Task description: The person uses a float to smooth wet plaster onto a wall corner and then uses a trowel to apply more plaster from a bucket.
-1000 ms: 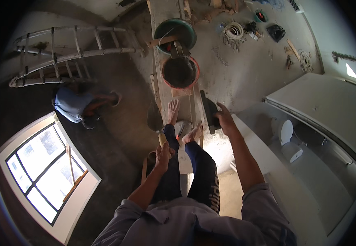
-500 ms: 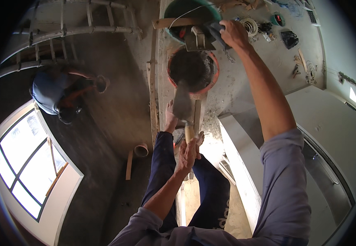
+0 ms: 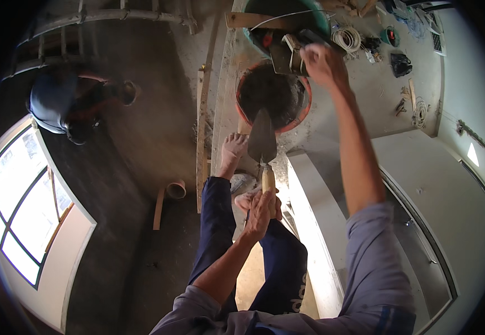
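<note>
My left hand [image 3: 259, 213] is closed round the wooden handle of a trowel [image 3: 262, 139]. Its pointed blade reaches forward, its tip over the near rim of an orange-red bucket [image 3: 307, 106] holding dark, wet-looking mix. My right hand [image 3: 325, 66] is stretched forward beside the handle of a flat rectangular plastering float [image 3: 282, 60]. Its fingers are curled and blurred; whether they grip that handle cannot be made out. Another dark tool [image 3: 314, 38] lies just beyond the hand, by the green tub [image 3: 324, 22].
Below left, another person [image 3: 52, 103] bends over a round container [image 3: 128, 93]. A wooden board [image 3: 253, 21] crosses the green tub. My bare foot [image 3: 234, 146] rests by a long plank [image 3: 225, 100]. Coiled cable [image 3: 346, 39] lies at the right; a bamboo ladder [image 3: 103, 17] stands far left.
My right hand has left the dark tool and come nearer to the float's handle. The float has turned slightly. The trowel blade has swung to the right, and the view has shifted.
</note>
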`<state>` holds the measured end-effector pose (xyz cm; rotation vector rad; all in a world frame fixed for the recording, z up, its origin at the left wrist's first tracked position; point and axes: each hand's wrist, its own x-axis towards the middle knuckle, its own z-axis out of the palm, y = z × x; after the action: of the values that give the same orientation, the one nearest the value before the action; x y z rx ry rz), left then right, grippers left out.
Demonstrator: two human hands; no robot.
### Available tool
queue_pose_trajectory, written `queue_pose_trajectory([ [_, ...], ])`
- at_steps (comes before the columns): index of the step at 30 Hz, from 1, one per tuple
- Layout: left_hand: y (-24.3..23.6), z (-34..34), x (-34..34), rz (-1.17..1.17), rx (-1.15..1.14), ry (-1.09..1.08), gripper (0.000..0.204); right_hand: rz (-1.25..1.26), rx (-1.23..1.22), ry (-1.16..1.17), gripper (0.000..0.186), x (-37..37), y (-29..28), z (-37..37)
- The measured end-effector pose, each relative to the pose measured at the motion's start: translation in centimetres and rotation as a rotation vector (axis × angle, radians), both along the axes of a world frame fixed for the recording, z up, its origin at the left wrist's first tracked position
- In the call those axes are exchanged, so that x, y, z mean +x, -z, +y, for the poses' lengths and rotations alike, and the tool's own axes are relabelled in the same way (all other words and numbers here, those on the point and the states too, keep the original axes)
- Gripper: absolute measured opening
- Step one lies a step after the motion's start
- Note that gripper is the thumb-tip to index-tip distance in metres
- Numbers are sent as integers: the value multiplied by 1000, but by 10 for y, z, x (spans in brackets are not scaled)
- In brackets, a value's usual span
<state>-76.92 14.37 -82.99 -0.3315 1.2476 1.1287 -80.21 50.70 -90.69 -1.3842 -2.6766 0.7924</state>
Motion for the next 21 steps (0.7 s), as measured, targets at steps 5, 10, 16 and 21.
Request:
queue_pose_trajectory([
  [5, -2, 11, -2, -327, 35, -224, 46, -461, -534, 67, 77, 75, -48, -142],
  [10, -10, 16, 2, -465, 141, -124, 49, 9, -1282, 529, 48, 103, -80, -228],
  [16, 9, 6, 5, -444, 61, 215, 85, -239, -737, 308, 45, 105, -66, -192],
  [21, 16, -6, 16, -198, -162, 152, 55, -436, -358, -32, 51, 136, -5, -161],
])
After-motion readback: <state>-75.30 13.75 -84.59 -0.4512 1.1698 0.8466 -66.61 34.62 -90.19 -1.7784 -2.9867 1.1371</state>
